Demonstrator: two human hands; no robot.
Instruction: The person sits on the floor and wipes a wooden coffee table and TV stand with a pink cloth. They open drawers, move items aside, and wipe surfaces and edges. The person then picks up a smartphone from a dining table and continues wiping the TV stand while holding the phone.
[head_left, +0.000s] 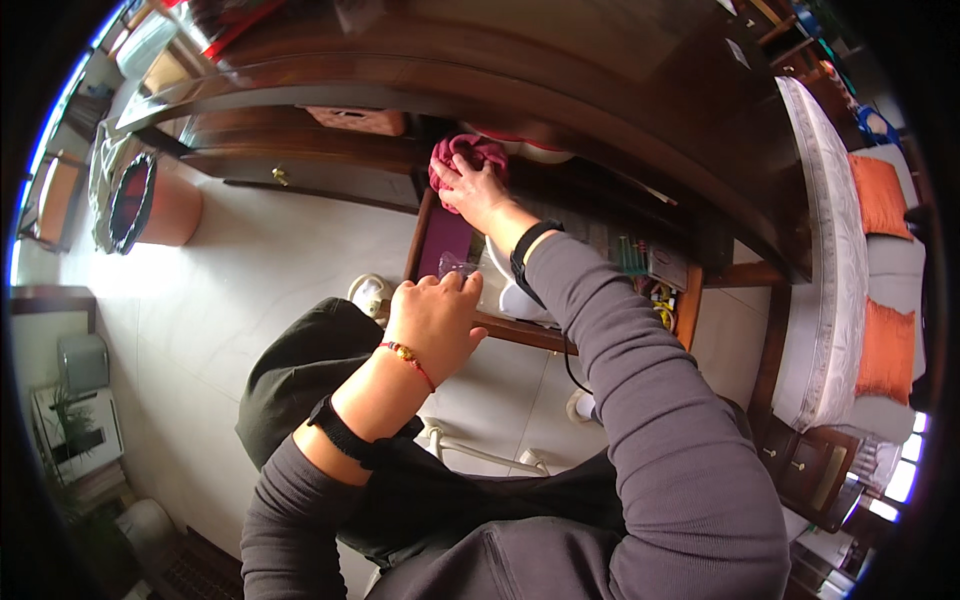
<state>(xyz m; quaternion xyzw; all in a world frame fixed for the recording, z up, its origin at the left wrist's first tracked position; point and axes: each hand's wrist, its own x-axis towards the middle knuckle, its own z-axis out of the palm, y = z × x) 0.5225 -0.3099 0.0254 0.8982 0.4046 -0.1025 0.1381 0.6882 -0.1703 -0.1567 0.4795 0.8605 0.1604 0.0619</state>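
My right hand (476, 189) grips a crumpled maroon cloth (463, 147) at the back of an open wooden drawer (517, 332). Fingers are spread over the bundle, near the cabinet's edge. Above the drawer's front left part is my left hand (433, 322), palm down. Clear plastic film (452, 262) shows just beyond its fingertips; whether the fingers hold it is hidden. Inside the drawer lie a purple flat item (444, 238), a white object (519, 302) partly behind my right wrist, green-capped slim items (632, 253) and a small silvery box (667, 268).
A dark wooden cabinet or desk (480, 82) overhangs the drawer. Beneath it sits a pink woven box (356, 120). A lined waste bin (176, 211) stands left on the tiled floor (247, 255). To the right is a bed (814, 360) with orange cushions (885, 349).
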